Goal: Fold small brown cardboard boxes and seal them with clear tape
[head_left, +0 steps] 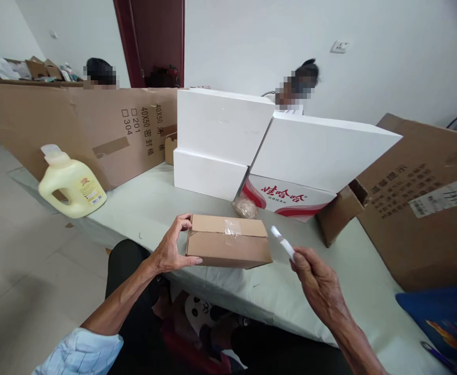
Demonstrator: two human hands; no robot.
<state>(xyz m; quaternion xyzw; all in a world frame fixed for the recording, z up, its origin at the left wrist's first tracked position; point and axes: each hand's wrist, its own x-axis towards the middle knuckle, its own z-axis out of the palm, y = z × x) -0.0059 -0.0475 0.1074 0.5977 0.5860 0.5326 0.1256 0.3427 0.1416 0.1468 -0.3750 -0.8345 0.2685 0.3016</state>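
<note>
A small brown cardboard box lies near the table's front edge, its top flaps meeting under a short piece of clear tape at the middle. My left hand grips the box's left end, with the thumb along the front and the fingers at the back corner. To the right of the box, my right hand is closed on the lower end of a slim white tool, whose tip points up and left, apart from the box. Just behind the box sits a roll of clear tape.
White boxes and a red-and-white carton are stacked behind. Large cardboard sheets flank the table. A yellow jug stands left; a blue item lies right. Two people are partly visible beyond.
</note>
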